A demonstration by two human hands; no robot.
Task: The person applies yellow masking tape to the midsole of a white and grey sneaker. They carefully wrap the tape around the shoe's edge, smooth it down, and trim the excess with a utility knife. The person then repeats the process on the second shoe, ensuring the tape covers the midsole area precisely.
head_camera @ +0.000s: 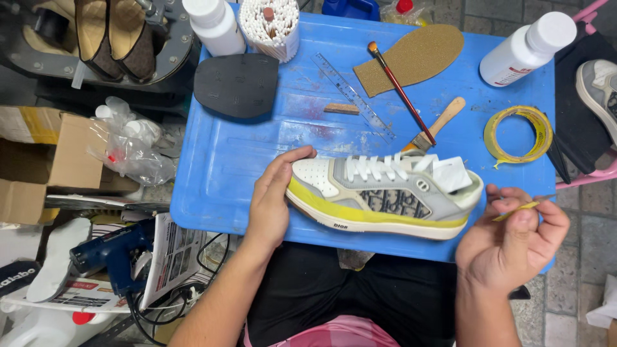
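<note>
A white and grey sneaker [385, 193] with white laces lies on its side at the near edge of a blue tray [218, 160]; yellow tape runs along its sole edge. My left hand [273, 202] grips the sneaker's toe end. To the right of the heel, my right hand [514, 241] pinches a short strip of yellow tape [517, 209] between thumb and fingers, apart from the shoe.
On the tray lie a black rubber sole piece [236, 83], a clear ruler [352, 96], a cork insole [411, 58], two brushes [402, 90], a yellow tape roll [518, 133], a white bottle [527, 48] and a cup of white sticks [270, 26]. A blue power tool [116, 254] and cardboard boxes [45, 160] sit at left.
</note>
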